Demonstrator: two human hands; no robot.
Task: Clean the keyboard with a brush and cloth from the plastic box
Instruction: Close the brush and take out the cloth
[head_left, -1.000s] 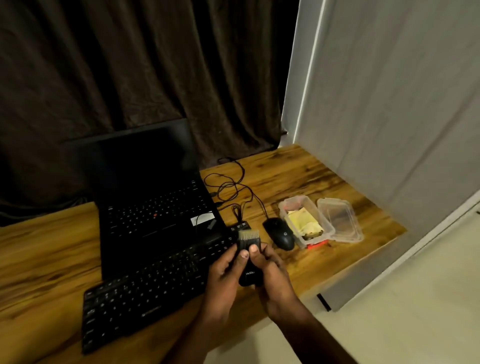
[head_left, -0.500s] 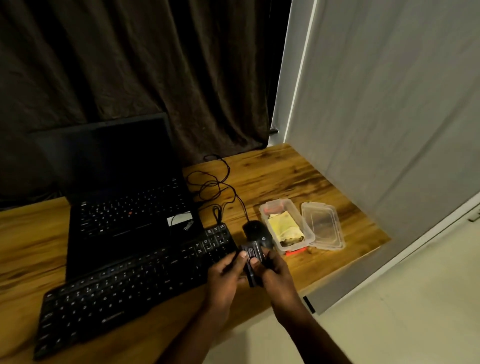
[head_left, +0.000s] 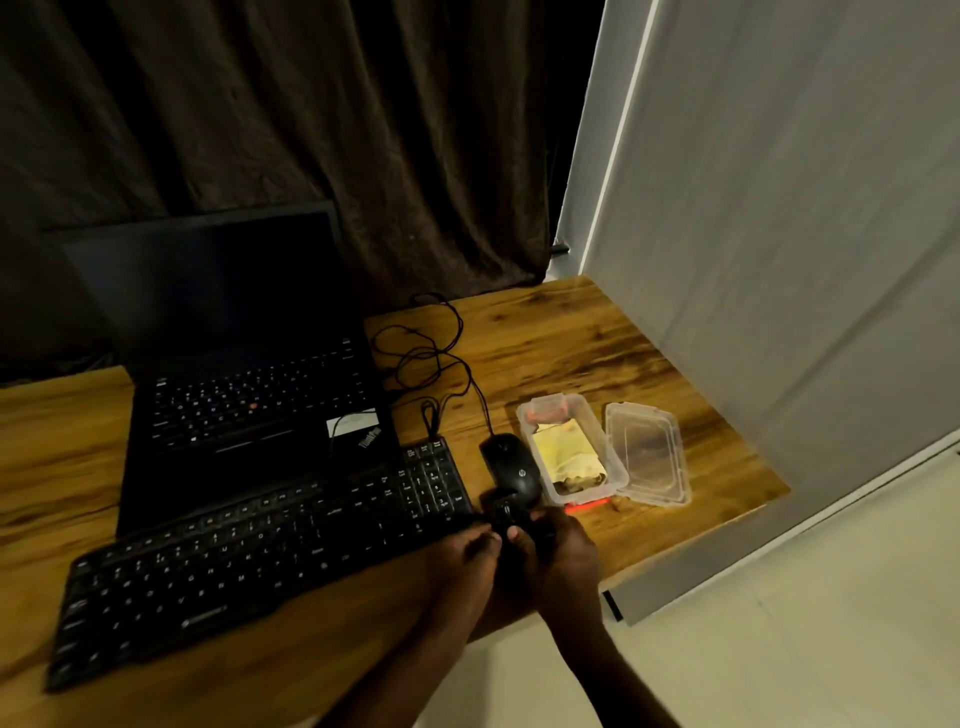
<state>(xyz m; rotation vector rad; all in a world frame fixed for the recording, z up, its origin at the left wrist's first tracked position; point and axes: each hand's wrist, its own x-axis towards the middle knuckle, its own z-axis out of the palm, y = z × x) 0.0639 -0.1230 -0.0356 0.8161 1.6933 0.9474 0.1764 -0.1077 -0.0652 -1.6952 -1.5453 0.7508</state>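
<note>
A black external keyboard lies across the wooden desk in front of the laptop. At its right end my left hand and my right hand both grip a small black brush, held just above the desk edge; its bristles are hard to make out in the dim light. Behind the hands stands the open clear plastic box with a yellow cloth inside. Its clear lid lies to the right of it.
An open black laptop stands behind the keyboard. A black wired mouse sits between the keyboard and the box, its cable looping back. A grey wall panel bounds the desk on the right; dark curtains hang behind.
The brush has dropped lower in my hands and its pale bristles no longer show. The camera has swung left, so desk items sit further right in view.
</note>
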